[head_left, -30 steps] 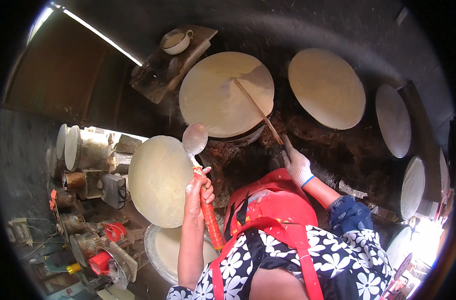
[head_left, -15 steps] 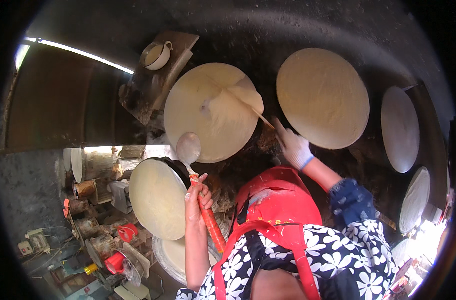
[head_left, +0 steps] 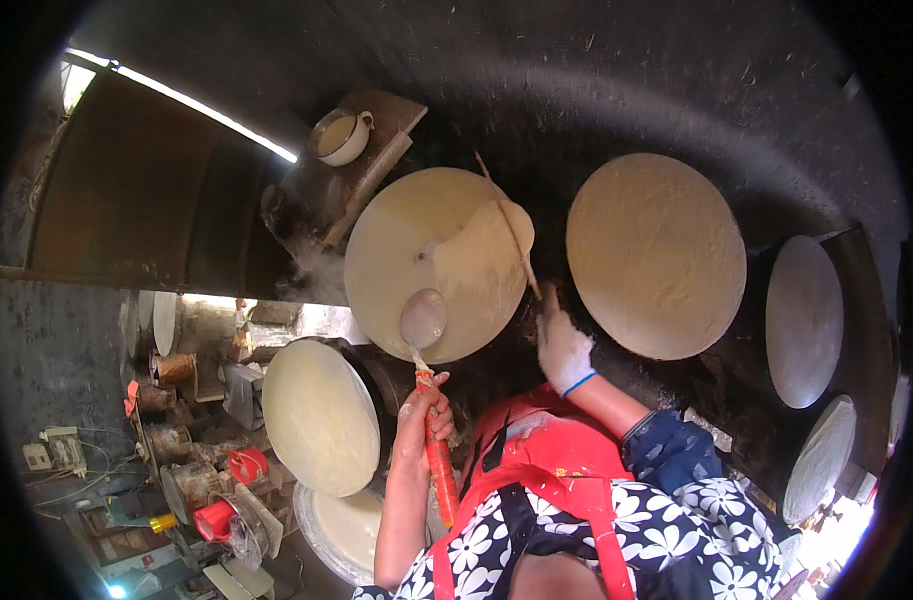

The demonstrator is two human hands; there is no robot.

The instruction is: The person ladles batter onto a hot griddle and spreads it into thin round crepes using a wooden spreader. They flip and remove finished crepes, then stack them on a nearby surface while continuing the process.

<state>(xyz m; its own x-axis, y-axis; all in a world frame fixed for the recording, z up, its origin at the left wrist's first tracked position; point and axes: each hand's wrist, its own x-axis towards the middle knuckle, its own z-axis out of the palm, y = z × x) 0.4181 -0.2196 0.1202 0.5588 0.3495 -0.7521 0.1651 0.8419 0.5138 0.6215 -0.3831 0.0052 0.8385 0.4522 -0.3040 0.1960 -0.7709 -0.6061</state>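
My left hand (head_left: 424, 420) is wrapped round the red-orange handle of a ladle (head_left: 424, 318). Its batter-smeared round bowl hangs over the near edge of the middle round griddle (head_left: 385, 270). On that griddle a thin pale pancake (head_left: 482, 262) covers the right part, and a rounded flap reaches the right rim. In a white glove, my right hand (head_left: 564, 352) grips one end of a thin wooden stick (head_left: 515, 228) just off the griddle's right side. The stick runs across the flap, and its far tip sticks out past the rim. My right fingertips are partly hidden in shadow.
Another large griddle (head_left: 657, 255) with a pale layer stands to the right, smaller-looking ones beyond. At near left are a pale-covered griddle (head_left: 322, 418) and a batter basin (head_left: 347, 525). A white enamel cup (head_left: 344, 138) sits on a wooden board (head_left: 392, 115). Steam rises beside the middle griddle.
The stick has swung from lying slantwise over the pancake to standing along its right flap. My right hand has moved nearer to me, and the ladle bowl is now further over the griddle.
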